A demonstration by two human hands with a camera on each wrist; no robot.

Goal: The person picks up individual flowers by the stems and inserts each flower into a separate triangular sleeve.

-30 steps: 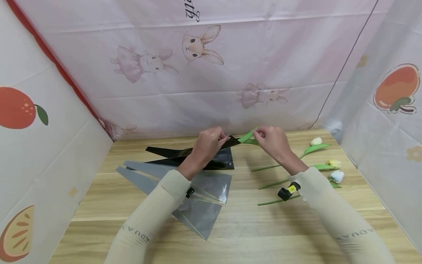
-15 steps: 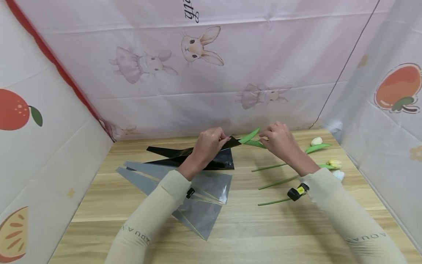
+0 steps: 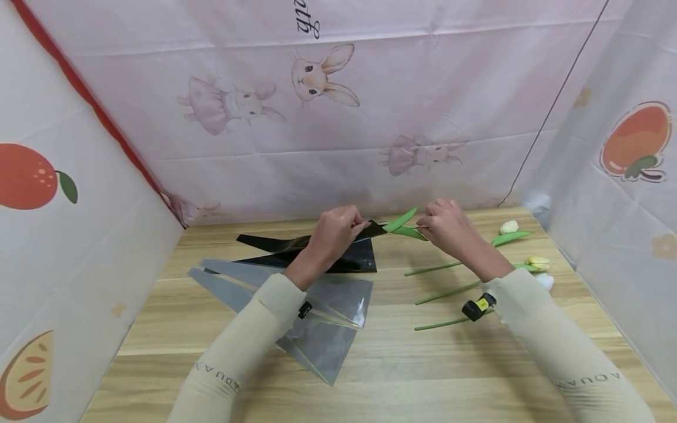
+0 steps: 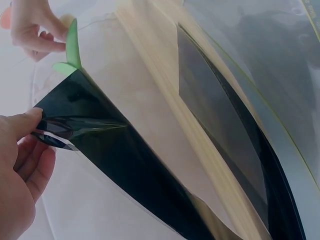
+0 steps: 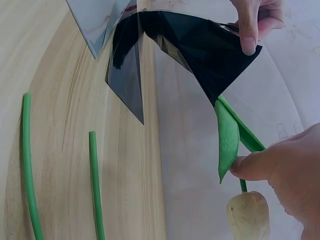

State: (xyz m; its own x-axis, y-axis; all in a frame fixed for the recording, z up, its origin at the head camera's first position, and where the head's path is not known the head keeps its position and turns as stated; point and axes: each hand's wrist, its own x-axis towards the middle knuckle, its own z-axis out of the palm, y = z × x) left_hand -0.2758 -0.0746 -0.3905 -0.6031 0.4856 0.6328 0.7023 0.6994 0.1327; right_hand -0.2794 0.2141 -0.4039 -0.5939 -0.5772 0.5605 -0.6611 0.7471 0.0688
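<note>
My left hand (image 3: pixel 335 235) pinches the wide end of a black flower sleeve (image 4: pixel 125 145) between thumb and fingers, raised over the back of the table. Out of that end stick the green leaves (image 3: pixel 400 220) of an artificial tulip, whose lower stem is hidden inside the sleeve. My right hand (image 3: pixel 449 229) pinches the tulip at its stem, just below the flower. In the right wrist view, the cream tulip head (image 5: pixel 248 216) shows under the thumb, with one leaf (image 5: pixel 227 137) hanging beside it. The right hand hides this head in the head view.
More tulips lie on the right of the table (image 3: pixel 381 376), with white (image 3: pixel 509 227), yellow (image 3: pixel 538 262) and pale blue heads, stems pointing left. Grey translucent sleeves (image 3: pixel 322 349) lie left of centre, beside another black sleeve (image 3: pixel 362 257). A printed curtain (image 3: pixel 254 182) hangs behind.
My right hand has let go of the upright leaf, shifted slightly right and now pinches the tulip's stem. The left hand and sleeve have barely moved.
</note>
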